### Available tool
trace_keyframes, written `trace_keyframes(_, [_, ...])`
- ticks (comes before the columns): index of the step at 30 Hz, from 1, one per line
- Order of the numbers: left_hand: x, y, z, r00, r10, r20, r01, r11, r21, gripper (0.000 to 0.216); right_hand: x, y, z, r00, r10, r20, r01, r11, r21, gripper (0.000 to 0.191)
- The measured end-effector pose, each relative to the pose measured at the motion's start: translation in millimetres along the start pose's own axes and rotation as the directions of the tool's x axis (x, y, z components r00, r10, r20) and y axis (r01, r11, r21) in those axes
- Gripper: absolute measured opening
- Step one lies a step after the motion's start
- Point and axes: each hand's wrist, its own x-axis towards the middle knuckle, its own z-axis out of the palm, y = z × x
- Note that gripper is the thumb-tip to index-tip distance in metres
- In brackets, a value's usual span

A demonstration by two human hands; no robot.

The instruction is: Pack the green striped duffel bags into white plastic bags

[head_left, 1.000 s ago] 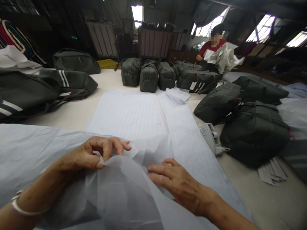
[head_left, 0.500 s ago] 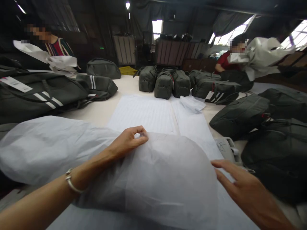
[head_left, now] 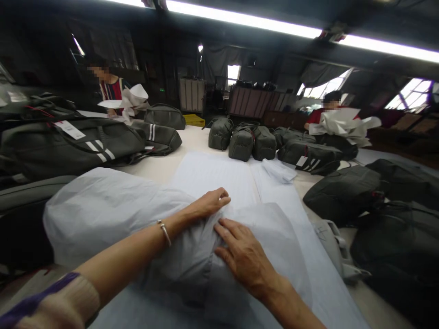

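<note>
A large sheet of thin white tissue paper [head_left: 113, 210] lies puffed up over a bulky object on the table in front of me. My left hand [head_left: 211, 203] rests on its far edge with fingers curled down on the paper. Just behind it, my right hand [head_left: 245, 256] lies flat on the paper, fingers stretched out and pressing it down. A silver bracelet [head_left: 164, 232] circles my left wrist.
Flat white paper sheets [head_left: 219, 176] cover the table middle. Dark green duffel bags stand at the back [head_left: 242, 141], left [head_left: 72, 146] and right [head_left: 346, 194]. Two other people [head_left: 111, 89] [head_left: 329, 112] handle white paper at the far side.
The view has tilted up. My right hand moved left onto the paper beside my left hand, and the puffed sheet has been pressed down in the middle.
</note>
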Motion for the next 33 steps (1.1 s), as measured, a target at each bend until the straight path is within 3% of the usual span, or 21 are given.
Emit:
trace_keyframes(4, [-17.2,-24.3,-27.7,0.997,0.063,0.045,-0.07,0.98,0.187,0.056,-3.9,6.5,1.7,0.993,0.115,0.041,-0.118,0.989,0.084,0.057])
trace_keyframes(7, [-30.1,-38.6,-28.1,0.99,0.073,0.117,-0.103,0.956,0.276,0.047,2.4,11.0,1.9,0.962,0.243,0.126,-0.256,0.962,0.099,0.063])
trace_keyframes(9, [-35.9,-42.1,-22.3,0.993,0.061,0.099,-0.086,0.959,0.271,0.04,7.9,11.5,1.6,0.927,0.314,0.203,-0.333,0.94,0.068,0.063])
trace_keyframes(16, [-45.7,-34.3,-18.6,0.991,0.113,0.068,-0.129,0.938,0.323,0.019,12.3,-15.6,-13.6,0.813,0.435,0.386,-0.461,0.887,-0.028,0.066])
trace_keyframes(19, [-52.5,-26.0,-24.3,0.989,0.144,0.038,-0.148,0.925,0.349,0.017,13.5,-23.9,-17.7,0.81,0.44,0.388,-0.484,0.875,0.018,0.06])
trace_keyframes(21, [-62.1,-17.2,-24.1,0.973,0.224,-0.048,-0.19,0.907,0.376,0.021,16.3,-22.3,-16.8,0.826,0.406,0.392,-0.467,0.881,0.073,0.052])
trace_keyframes(23, [-76.1,-7.6,-15.5,0.92,0.377,-0.107,-0.309,0.866,0.392,0.021,20.3,-14.5,-14.5,0.833,0.373,0.409,-0.457,0.88,0.129,0.048])
trace_keyframes(26, [-99.6,1.1,14.8,0.849,0.525,-0.068,-0.475,0.812,0.34,0.022,27.7,6.1,-15.8,0.821,0.285,0.494,-0.437,0.871,0.224,0.044])
trace_keyframes(28, [-112.0,0.8,39.4,0.854,0.517,-0.063,-0.475,0.822,0.315,0.049,32.8,21.9,-23.4,0.773,0.209,0.598,-0.455,0.84,0.296,0.044])
trace_keyframes(30, [-119.5,-1.6,58.8,0.862,0.496,-0.106,-0.438,0.833,0.338,0.074,37.5,35.9,-34.1,0.694,0.181,0.697,-0.553,0.753,0.356,0.056])
trace_keyframes(32, [-122.3,-1.9,69.0,0.875,0.466,-0.133,-0.392,0.842,0.369,0.075,41.9,46.6,-41.0,0.641,0.191,0.743,-0.648,0.653,0.391,0.07])
trace_keyframes(33, [-122.2,-0.6,71.0,0.885,0.44,-0.15,-0.359,0.852,0.38,0.071,43.9,50.5,-41.0,0.646,0.193,0.739,-0.657,0.634,0.408,0.073])
